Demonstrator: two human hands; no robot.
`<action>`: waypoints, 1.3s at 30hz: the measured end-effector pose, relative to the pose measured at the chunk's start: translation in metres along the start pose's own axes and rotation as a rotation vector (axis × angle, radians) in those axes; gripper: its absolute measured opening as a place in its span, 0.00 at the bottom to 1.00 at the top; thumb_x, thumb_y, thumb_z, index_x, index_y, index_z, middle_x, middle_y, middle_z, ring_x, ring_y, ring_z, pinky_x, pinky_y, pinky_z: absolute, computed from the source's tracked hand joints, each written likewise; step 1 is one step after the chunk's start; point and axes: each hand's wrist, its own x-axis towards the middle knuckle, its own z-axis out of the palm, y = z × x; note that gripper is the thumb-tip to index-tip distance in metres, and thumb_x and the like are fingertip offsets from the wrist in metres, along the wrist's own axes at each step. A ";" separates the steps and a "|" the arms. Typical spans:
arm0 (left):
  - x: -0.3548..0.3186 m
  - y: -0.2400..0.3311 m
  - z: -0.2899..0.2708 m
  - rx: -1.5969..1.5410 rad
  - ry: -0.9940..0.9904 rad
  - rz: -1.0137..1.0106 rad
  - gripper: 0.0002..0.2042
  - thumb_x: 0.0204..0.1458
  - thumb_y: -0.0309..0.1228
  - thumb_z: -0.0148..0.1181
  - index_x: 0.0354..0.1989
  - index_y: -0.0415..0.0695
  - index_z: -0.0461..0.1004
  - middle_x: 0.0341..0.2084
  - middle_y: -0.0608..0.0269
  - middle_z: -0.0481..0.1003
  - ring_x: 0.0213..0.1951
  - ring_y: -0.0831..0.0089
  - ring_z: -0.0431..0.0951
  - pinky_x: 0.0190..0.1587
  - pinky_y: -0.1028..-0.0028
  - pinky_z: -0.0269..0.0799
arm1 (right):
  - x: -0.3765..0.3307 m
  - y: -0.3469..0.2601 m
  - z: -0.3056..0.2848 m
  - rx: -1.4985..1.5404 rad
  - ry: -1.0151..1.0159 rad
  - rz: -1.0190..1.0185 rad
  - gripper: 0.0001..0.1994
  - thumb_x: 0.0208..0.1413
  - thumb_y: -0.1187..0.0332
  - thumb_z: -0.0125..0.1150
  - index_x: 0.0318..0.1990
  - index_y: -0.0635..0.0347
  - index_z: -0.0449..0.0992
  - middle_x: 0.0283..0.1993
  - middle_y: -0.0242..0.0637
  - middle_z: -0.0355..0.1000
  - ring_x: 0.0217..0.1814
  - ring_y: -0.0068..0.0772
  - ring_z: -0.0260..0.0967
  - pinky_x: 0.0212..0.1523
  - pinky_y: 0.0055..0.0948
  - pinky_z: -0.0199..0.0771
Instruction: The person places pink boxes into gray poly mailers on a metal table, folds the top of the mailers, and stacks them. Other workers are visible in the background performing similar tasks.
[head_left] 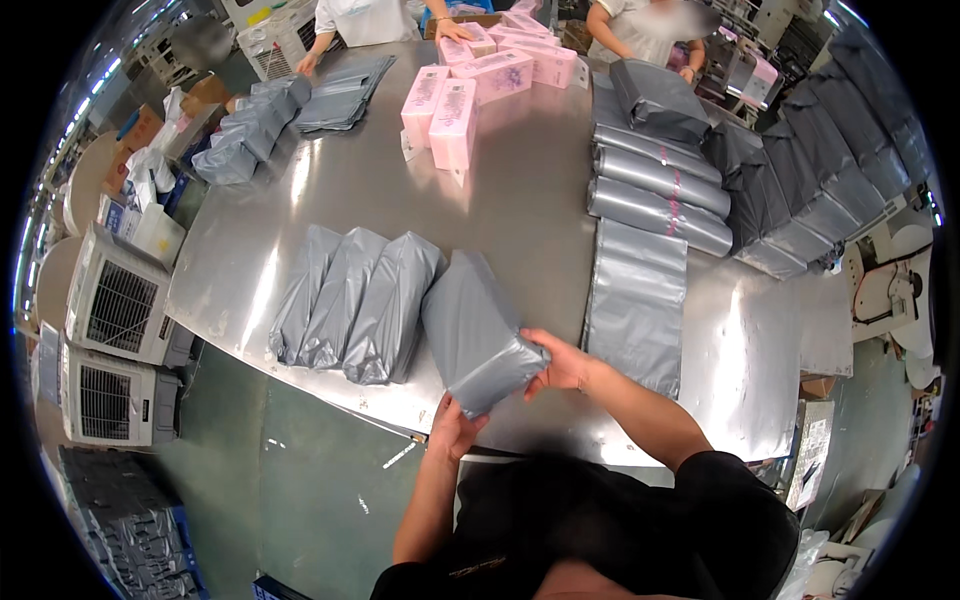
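Note:
A grey plastic-wrapped package [472,325] lies tilted at the near edge of the metal table, held between my two hands. My left hand [455,428] grips its near left corner from below. On its near right corner, my right hand [556,362] has its fingers closed round the plastic. Just left of it, several similar grey packages [350,305] stand leaning in a row. To the right of my right hand lies a flat stack of grey mailer bags [636,305]. What is inside the grey package is hidden.
Pink boxes [455,125] are piled at the far middle of the metal table [520,210]. Grey rolls [660,180] and stacked grey packages [820,165] stand on the right. Two people work across the table, near flat grey bags [343,95]. White fan units [118,345] stand on the left.

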 end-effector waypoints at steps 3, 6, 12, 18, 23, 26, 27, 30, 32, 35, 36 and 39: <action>-0.011 0.010 -0.019 0.005 0.088 -0.173 0.21 0.66 0.51 0.54 0.59 0.52 0.69 0.48 0.65 0.80 0.44 0.63 0.80 0.43 0.62 0.72 | 0.021 0.000 0.064 -0.459 0.340 -0.280 0.40 0.65 0.44 0.59 0.76 0.51 0.50 0.61 0.49 0.72 0.45 0.44 0.79 0.40 0.44 0.85; -0.023 -0.006 -0.058 -0.058 0.109 -0.279 0.21 0.70 0.52 0.44 0.54 0.48 0.73 0.44 0.61 0.81 0.40 0.64 0.80 0.41 0.63 0.72 | 0.080 -0.003 0.100 -0.964 0.485 -0.298 0.47 0.62 0.42 0.63 0.78 0.51 0.43 0.62 0.51 0.70 0.46 0.41 0.79 0.39 0.38 0.84; -0.031 0.018 -0.050 -0.049 0.110 -0.077 0.14 0.66 0.39 0.58 0.53 0.45 0.76 0.44 0.53 0.83 0.39 0.61 0.84 0.35 0.66 0.79 | 0.155 -0.141 0.027 -1.033 0.701 -0.471 0.40 0.58 0.42 0.68 0.68 0.61 0.64 0.49 0.44 0.78 0.48 0.38 0.78 0.40 0.33 0.80; -0.015 0.030 -0.003 0.173 0.041 0.006 0.12 0.66 0.34 0.59 0.52 0.42 0.74 0.45 0.54 0.82 0.40 0.66 0.84 0.38 0.71 0.80 | 0.226 -0.309 -0.008 -1.514 1.264 -0.681 0.27 0.59 0.48 0.65 0.53 0.64 0.77 0.48 0.42 0.76 0.50 0.45 0.75 0.53 0.37 0.75; 0.003 0.028 0.031 0.705 0.036 0.419 0.34 0.55 0.30 0.71 0.68 0.38 0.60 0.63 0.49 0.69 0.56 0.61 0.77 0.52 0.66 0.77 | 0.180 -0.273 -0.013 -1.161 0.974 -0.868 0.13 0.62 0.59 0.62 0.37 0.62 0.80 0.45 0.37 0.77 0.45 0.33 0.74 0.47 0.32 0.73; 0.009 0.048 0.074 1.108 0.086 0.976 0.53 0.45 0.37 0.79 0.75 0.40 0.48 0.72 0.36 0.50 0.70 0.40 0.58 0.68 0.48 0.61 | 0.072 -0.197 0.054 -0.442 0.529 -0.949 0.07 0.65 0.66 0.59 0.41 0.59 0.79 0.45 0.32 0.78 0.42 0.25 0.72 0.43 0.31 0.72; 0.014 0.053 0.089 1.197 0.091 1.136 0.56 0.43 0.38 0.80 0.76 0.42 0.45 0.73 0.33 0.46 0.71 0.35 0.54 0.69 0.45 0.58 | 0.032 -0.172 0.070 -0.356 0.488 -0.901 0.07 0.66 0.67 0.57 0.44 0.59 0.79 0.47 0.34 0.79 0.44 0.30 0.74 0.47 0.34 0.74; 0.026 0.040 0.124 1.270 0.016 1.408 0.59 0.40 0.40 0.82 0.77 0.44 0.44 0.73 0.33 0.46 0.71 0.30 0.52 0.68 0.39 0.56 | -0.083 -0.083 0.119 0.075 0.318 -0.783 0.09 0.68 0.70 0.54 0.49 0.61 0.77 0.50 0.40 0.79 0.49 0.41 0.78 0.54 0.46 0.78; 0.015 0.025 0.145 1.008 -0.218 1.185 0.54 0.46 0.48 0.76 0.76 0.44 0.45 0.70 0.40 0.53 0.69 0.40 0.57 0.68 0.42 0.58 | -0.131 -0.031 0.120 0.240 0.225 -0.755 0.09 0.68 0.71 0.53 0.50 0.64 0.76 0.50 0.43 0.79 0.51 0.49 0.79 0.55 0.53 0.79; -0.023 0.006 0.172 0.370 -0.485 0.233 0.43 0.58 0.65 0.54 0.74 0.53 0.50 0.64 0.55 0.62 0.65 0.57 0.64 0.66 0.51 0.63 | -0.183 0.028 0.109 0.244 0.104 -0.720 0.11 0.69 0.70 0.53 0.52 0.67 0.74 0.48 0.48 0.79 0.48 0.58 0.80 0.54 0.57 0.81; -0.029 -0.003 0.175 0.321 -0.506 0.027 0.40 0.60 0.70 0.43 0.74 0.58 0.52 0.63 0.60 0.64 0.64 0.60 0.66 0.65 0.53 0.65 | -0.201 0.041 0.110 0.253 0.019 -0.701 0.11 0.69 0.71 0.53 0.52 0.68 0.73 0.47 0.50 0.79 0.47 0.58 0.80 0.53 0.56 0.81; -0.034 -0.036 0.164 0.384 -0.696 0.105 0.42 0.56 0.57 0.59 0.74 0.52 0.49 0.61 0.57 0.65 0.61 0.61 0.68 0.65 0.56 0.66 | -0.250 0.075 0.109 0.168 -0.025 -0.797 0.13 0.71 0.66 0.53 0.53 0.69 0.72 0.44 0.54 0.79 0.44 0.51 0.81 0.46 0.48 0.84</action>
